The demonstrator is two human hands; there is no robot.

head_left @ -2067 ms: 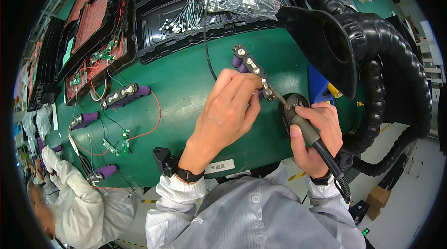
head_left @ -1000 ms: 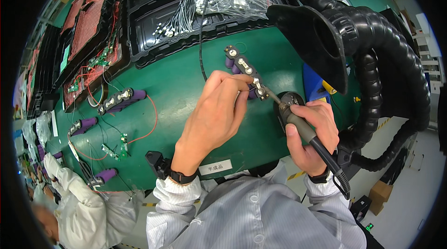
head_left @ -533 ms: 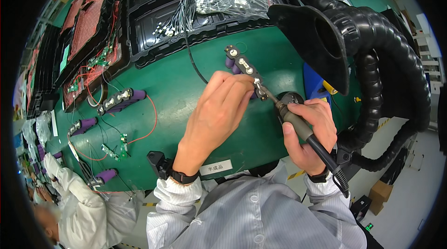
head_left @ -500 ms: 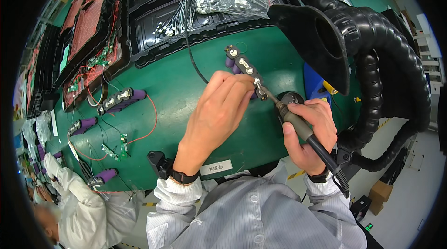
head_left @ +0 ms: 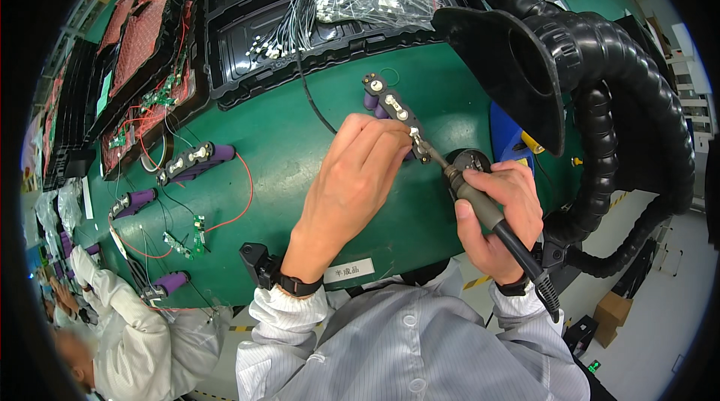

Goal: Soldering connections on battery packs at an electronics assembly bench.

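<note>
A battery pack (head_left: 398, 111) with purple cells under a black holder and metal tabs lies slantwise on the green bench. My left hand (head_left: 351, 180) has its fingers pinched together at the pack's near end, by a small whitish piece. What they grip is hidden behind the fingers. With its thumb and fingers around the handle, my right hand (head_left: 501, 213) holds a soldering iron (head_left: 480, 202). The iron's tip meets the near end of the pack, close to my left fingertips. A round dark holder (head_left: 469, 160) stands just beside the iron.
A black fume-extractor hood (head_left: 499, 64) on thick ribbed hoses arches over the right side. Behind lies a black tray (head_left: 225, 45) with white-ended wires and plastic bags. More battery packs (head_left: 191, 163) and green circuit boards (head_left: 199, 234) are at left, near another person's sleeve (head_left: 124, 300).
Almost nothing differs. The rear end and cord of the soldering iron have shifted very slightly, while its tip stays at the pack and my left hand stays in place.
</note>
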